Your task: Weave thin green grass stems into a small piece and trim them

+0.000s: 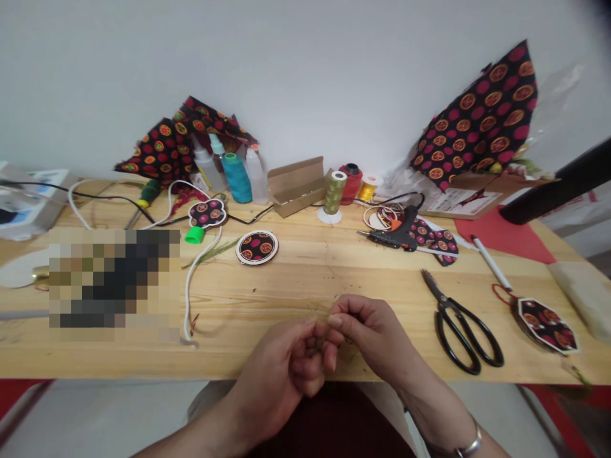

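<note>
My left hand [291,356] and my right hand [367,327] meet over the table's front edge, fingertips touching. Both are closed in a pinch. Whatever lies between the fingers is too small to make out. Beyond them rests a round ornament [258,247] with a pale rim and black patterned fabric. Black-handled scissors [461,327] lie to the right of my right hand, blades pointing away. Farther right is an octagonal ornament [548,326] in similar fabric with a red cord loop.
Along the wall stand a teal thread cone [237,178], a green thread spool [335,192], squeeze bottles and an open cardboard box [296,187]. A glue gun [398,232] with its cable lies behind the scissors. A white cord [188,286] crosses the left side, beside a blurred-out patch.
</note>
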{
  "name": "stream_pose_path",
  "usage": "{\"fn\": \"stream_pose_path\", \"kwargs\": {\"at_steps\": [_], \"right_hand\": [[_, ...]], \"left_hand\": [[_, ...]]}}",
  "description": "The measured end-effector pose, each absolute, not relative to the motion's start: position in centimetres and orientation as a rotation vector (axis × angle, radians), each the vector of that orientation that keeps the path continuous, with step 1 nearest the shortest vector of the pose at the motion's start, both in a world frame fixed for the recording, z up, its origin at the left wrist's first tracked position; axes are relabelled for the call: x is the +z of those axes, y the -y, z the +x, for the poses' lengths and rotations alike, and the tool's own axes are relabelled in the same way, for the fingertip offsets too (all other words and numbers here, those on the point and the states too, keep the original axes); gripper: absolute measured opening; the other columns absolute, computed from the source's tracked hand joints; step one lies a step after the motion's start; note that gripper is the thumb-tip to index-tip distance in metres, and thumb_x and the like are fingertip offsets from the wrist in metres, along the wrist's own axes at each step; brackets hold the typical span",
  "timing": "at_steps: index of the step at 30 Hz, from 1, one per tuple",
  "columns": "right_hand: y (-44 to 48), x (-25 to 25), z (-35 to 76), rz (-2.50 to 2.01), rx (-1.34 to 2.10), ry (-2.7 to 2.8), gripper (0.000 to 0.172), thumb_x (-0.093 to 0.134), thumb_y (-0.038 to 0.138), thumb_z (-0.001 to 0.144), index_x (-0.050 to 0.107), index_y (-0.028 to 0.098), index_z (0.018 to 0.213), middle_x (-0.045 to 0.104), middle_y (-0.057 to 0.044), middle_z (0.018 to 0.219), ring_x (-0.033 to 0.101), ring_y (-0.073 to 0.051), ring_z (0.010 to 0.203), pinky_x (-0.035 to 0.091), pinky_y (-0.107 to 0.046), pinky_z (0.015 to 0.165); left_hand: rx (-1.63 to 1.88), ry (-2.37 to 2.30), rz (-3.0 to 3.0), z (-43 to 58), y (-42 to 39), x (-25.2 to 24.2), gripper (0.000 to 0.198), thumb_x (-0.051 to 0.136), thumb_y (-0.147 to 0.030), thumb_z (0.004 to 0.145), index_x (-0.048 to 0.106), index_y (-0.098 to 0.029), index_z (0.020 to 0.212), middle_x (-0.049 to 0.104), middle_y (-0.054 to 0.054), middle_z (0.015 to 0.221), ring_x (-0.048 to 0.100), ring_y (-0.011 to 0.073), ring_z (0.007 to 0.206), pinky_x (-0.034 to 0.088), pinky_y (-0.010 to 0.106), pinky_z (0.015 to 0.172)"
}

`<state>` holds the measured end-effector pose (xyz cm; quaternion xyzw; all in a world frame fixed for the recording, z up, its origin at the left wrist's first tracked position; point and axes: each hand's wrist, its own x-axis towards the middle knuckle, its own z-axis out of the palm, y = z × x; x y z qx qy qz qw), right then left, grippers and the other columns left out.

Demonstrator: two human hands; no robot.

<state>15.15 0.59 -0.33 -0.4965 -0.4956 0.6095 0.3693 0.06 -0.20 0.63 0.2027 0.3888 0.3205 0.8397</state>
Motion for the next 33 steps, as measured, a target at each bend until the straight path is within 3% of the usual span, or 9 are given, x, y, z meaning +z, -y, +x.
{"fn": "stream_pose_path", "kwargs": {"at_steps": [10, 16, 18, 21, 23, 27, 30, 33], "right_hand": [[-0.6, 0.1, 15.2, -1.312, 1.497, 1.319, 0.02, 0.057, 0.024, 0.08, 0.052, 0.018, 0.061, 0.058, 0.003, 0.05, 0.052, -0.01, 0.051, 0.039, -0.024, 0.057], [-0.5, 0.7, 15.1, -1.281, 1.477, 1.313, 0.02, 0.06, 0.023, 0.078, 0.053, 0.017, 0.06, 0.054, 0.005, 0.047, 0.047, -0.009, 0.049, 0.038, -0.023, 0.057], [-0.4, 0.9, 15.0, -1.214, 1.518, 1.282, 0.019, 0.059, 0.024, 0.079, 0.054, 0.017, 0.062, 0.053, 0.006, 0.046, 0.046, -0.008, 0.046, 0.038, -0.023, 0.055], [-0.4, 1.1, 15.0, -1.114, 1.542, 1.243, 0.015, 0.061, 0.025, 0.078, 0.058, 0.017, 0.065, 0.053, 0.005, 0.052, 0.049, -0.008, 0.048, 0.041, -0.023, 0.054], [-0.6, 1.1, 15.2, -1.086, 1.416, 1.267, 0.008, 0.062, 0.024, 0.077, 0.064, 0.018, 0.071, 0.059, 0.001, 0.068, 0.057, -0.011, 0.064, 0.045, -0.025, 0.063], [-0.6, 0.9, 15.4, -1.067, 1.222, 1.291, 0.015, 0.056, 0.022, 0.084, 0.07, 0.023, 0.088, 0.064, -0.003, 0.093, 0.059, -0.015, 0.092, 0.045, -0.03, 0.085], [-0.4, 0.5, 14.9, -0.986, 1.375, 1.198, 0.021, 0.051, 0.025, 0.088, 0.067, 0.028, 0.102, 0.068, -0.002, 0.101, 0.06, -0.015, 0.098, 0.044, -0.032, 0.09], [-0.1, 0.2, 14.0, -0.877, 1.55, 1.121, 0.024, 0.049, 0.029, 0.09, 0.064, 0.028, 0.109, 0.066, -0.004, 0.111, 0.058, -0.017, 0.107, 0.04, -0.036, 0.097]], "left_hand": [[0.695, -0.809, 0.544, 0.3, 0.2, 0.3, 0.024, 0.056, -0.024, 0.083, 0.065, -0.012, 0.066, 0.051, -0.002, 0.053, 0.025, 0.0034, 0.041, 0.017, 0.019, 0.039], [0.685, -0.87, 0.678, 0.1, 0.3, 0.3, 0.02, 0.059, -0.025, 0.08, 0.069, -0.014, 0.068, 0.059, 0.001, 0.057, 0.028, 0.0045, 0.041, 0.018, 0.02, 0.04], [0.689, -0.9, 0.742, 0.0, 0.4, 0.3, 0.021, 0.059, -0.025, 0.081, 0.07, -0.015, 0.068, 0.061, 0.001, 0.06, 0.033, 0.0061, 0.044, 0.023, 0.02, 0.043], [0.708, -0.926, 0.873, -0.3, 0.3, 0.4, 0.02, 0.057, -0.026, 0.082, 0.073, -0.019, 0.072, 0.067, 0.003, 0.07, 0.05, 0.0127, 0.063, 0.037, 0.023, 0.062], [0.744, -0.952, 0.98, -0.5, 0.2, 0.6, 0.018, 0.059, -0.025, 0.081, 0.074, -0.022, 0.072, 0.069, 0.004, 0.086, 0.055, 0.0183, 0.086, 0.038, 0.028, 0.079], [0.841, -1.033, 1.187, -0.9, -0.2, 1.0, 0.017, 0.061, -0.025, 0.08, 0.074, -0.026, 0.069, 0.055, 0.001, 0.124, 0.036, 0.0221, 0.123, 0.028, 0.03, 0.097], [0.921, -1.059, 1.224, -1.0, -0.3, 1.1, 0.016, 0.06, -0.024, 0.081, 0.075, -0.028, 0.074, 0.041, -0.003, 0.139, 0.025, 0.0215, 0.132, 0.023, 0.031, 0.103], [0.986, -1.049, 1.138, -0.8, -0.3, 1.3, 0.016, 0.061, -0.023, 0.081, 0.075, -0.028, 0.075, 0.036, -0.005, 0.142, 0.023, 0.0211, 0.133, 0.023, 0.031, 0.105]]}}
